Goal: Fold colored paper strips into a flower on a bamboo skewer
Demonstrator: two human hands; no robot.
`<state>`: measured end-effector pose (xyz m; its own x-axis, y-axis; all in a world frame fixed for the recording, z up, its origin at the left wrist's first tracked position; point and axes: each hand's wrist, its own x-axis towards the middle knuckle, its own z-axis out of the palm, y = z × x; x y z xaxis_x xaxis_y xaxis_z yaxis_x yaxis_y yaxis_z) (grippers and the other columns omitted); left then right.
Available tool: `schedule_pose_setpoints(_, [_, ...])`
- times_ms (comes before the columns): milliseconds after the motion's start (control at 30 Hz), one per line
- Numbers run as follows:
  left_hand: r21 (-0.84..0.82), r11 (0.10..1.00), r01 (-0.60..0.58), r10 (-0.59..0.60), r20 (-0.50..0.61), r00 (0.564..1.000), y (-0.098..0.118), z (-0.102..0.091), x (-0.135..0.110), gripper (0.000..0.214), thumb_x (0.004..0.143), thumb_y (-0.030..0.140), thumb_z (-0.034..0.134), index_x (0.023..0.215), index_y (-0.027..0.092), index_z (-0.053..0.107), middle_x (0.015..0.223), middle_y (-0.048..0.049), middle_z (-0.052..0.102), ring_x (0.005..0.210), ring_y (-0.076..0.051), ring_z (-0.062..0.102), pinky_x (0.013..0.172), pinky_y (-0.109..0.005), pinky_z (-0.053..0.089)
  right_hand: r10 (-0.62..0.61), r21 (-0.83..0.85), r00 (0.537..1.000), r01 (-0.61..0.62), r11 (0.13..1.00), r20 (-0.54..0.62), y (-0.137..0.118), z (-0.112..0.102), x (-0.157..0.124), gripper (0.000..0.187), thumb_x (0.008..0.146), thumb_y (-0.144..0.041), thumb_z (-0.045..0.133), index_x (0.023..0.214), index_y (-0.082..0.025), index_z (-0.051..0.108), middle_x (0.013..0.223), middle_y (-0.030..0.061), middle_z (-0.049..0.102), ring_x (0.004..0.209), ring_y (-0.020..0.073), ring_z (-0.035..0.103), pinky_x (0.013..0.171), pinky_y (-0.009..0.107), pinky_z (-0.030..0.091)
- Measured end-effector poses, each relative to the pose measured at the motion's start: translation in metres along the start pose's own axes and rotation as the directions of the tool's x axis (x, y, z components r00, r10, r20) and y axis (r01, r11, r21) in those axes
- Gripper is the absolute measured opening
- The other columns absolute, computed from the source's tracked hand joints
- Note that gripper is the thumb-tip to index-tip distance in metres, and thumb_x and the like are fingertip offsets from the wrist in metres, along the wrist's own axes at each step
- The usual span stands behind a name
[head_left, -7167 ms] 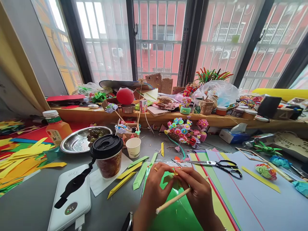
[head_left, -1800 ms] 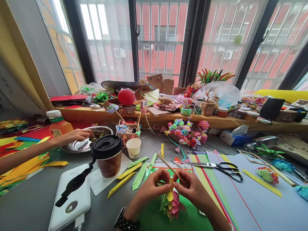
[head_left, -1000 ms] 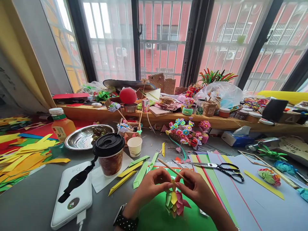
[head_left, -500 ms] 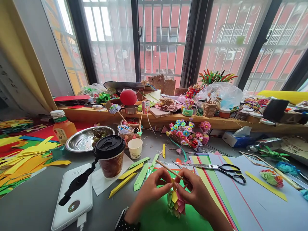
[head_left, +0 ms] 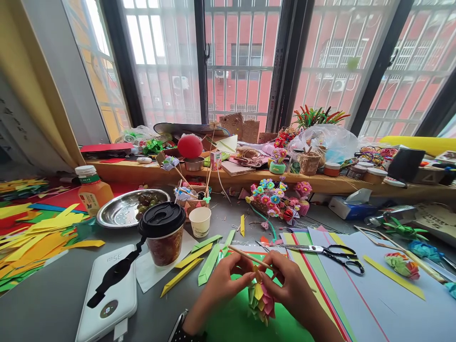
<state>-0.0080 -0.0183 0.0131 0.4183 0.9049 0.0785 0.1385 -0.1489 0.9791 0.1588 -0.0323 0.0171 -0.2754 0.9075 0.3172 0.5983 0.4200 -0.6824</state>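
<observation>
Low in the middle of the view, my left hand (head_left: 228,280) and my right hand (head_left: 290,285) meet with fingers pinched on the top of a folded paper flower (head_left: 261,301) of green, yellow and pink petals. The flower hangs below my fingers over a green sheet (head_left: 235,320). A thin wooden stick (head_left: 249,257) runs from the flower's top up and to the left, passing under my right thumb. A dark watch shows on my left wrist.
A lidded paper cup (head_left: 162,232), a white power bank (head_left: 109,297), a small paper cup (head_left: 200,221) and a steel bowl (head_left: 124,213) stand to the left. Scissors (head_left: 331,251) lie on stacked coloured sheets (head_left: 356,294) at right. Cut paper strips (head_left: 32,237) pile far left. The cluttered window ledge (head_left: 320,178) is behind.
Another person's arm reached to the steel bowl 1.8 s ago and has since gone. My hands have kept pinching the flower's top; the stick has tilted slightly flatter.
</observation>
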Motion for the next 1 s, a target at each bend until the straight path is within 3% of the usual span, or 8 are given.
schedule_pose_setpoints(200, [0.079, 0.996, -0.037, 0.038, -0.017, 0.999, -0.002, 0.001, 0.001, 0.023, 0.073, 0.035, 0.058, 0.077, 0.013, 0.054, 0.078, -0.0052, 0.058, 0.076, -0.019, 0.058, 0.069, -0.030, 0.048, -0.015, -0.052, 1.000, 0.014, 0.999, -0.023, 0.002, 0.003, -0.001, 0.010, 0.078, -0.024, 0.049, 0.069, -0.019, 0.048, 0.062, -0.0022, 0.049, 0.053, 0.0110, 0.043, 0.047, 0.020, 0.033])
schedule_pose_setpoints(333, [0.040, 0.999, -0.030, 0.031, -0.038, 0.999, -0.003, 0.002, 0.001, 0.023, 0.071, 0.034, 0.060, 0.077, 0.013, 0.054, 0.075, -0.0038, 0.056, 0.075, -0.018, 0.057, 0.071, -0.031, 0.048, -0.005, -0.050, 1.000, 0.003, 0.999, -0.030, 0.002, 0.003, -0.001, 0.012, 0.078, -0.024, 0.049, 0.067, -0.019, 0.046, 0.060, -0.0028, 0.047, 0.053, 0.0108, 0.041, 0.047, 0.020, 0.031])
schedule_pose_setpoints(733, [-0.169, 0.985, -0.022, 0.036, 0.078, 0.996, -0.004, -0.003, 0.001, 0.022, 0.068, 0.031, 0.064, 0.076, 0.014, 0.052, 0.076, -0.0028, 0.056, 0.072, -0.015, 0.055, 0.067, -0.027, 0.045, 0.067, 0.216, 0.995, -0.081, 0.973, 0.068, 0.004, -0.003, -0.001, 0.015, 0.078, -0.032, 0.052, 0.074, -0.018, 0.053, 0.064, -0.0023, 0.047, 0.054, 0.0101, 0.039, 0.047, 0.020, 0.030])
schedule_pose_setpoints(1000, [-0.024, 1.000, -0.019, 0.020, 0.035, 0.999, 0.002, 0.001, -0.001, 0.018, 0.069, 0.027, 0.062, 0.073, 0.013, 0.051, 0.075, -0.0033, 0.055, 0.073, -0.016, 0.056, 0.070, -0.030, 0.047, 0.076, 0.169, 0.988, -0.098, 0.981, 0.132, -0.001, -0.011, 0.000, 0.010, 0.076, -0.027, 0.053, 0.075, -0.018, 0.057, 0.062, -0.0041, 0.046, 0.050, 0.0081, 0.034, 0.045, 0.019, 0.025])
